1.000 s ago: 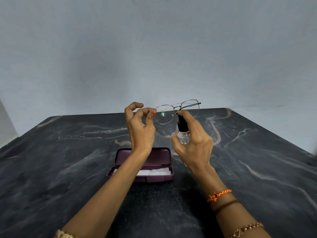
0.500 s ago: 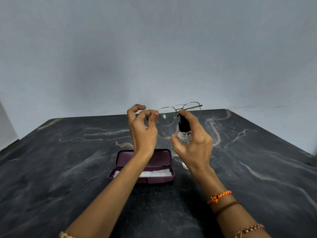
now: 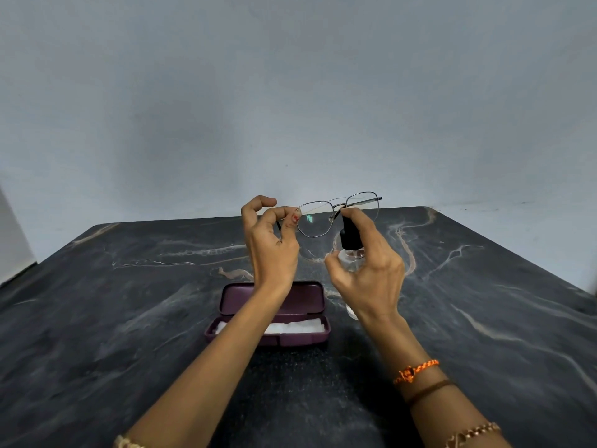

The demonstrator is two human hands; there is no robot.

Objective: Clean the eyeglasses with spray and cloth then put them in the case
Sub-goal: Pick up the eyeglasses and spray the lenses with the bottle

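Note:
Thin metal-framed eyeglasses [image 3: 336,212] hang in the air above the table, pinched at their left end by my left hand [image 3: 270,244]. My right hand [image 3: 368,270] grips a small clear spray bottle [image 3: 350,253] with a black nozzle, index finger on top of the nozzle, just right of the left lens. An open purple case [image 3: 274,313] lies on the table below my wrists, and a white cloth [image 3: 295,327] rests in its lower half.
The dark marble table [image 3: 129,318] spreads wide on both sides of the case. A plain grey wall stands behind it. The table's far edge runs just behind the glasses.
Both hands with the glasses and bottle have stayed nearly in place, drifting slightly right and lower in the view. The grips are the same.

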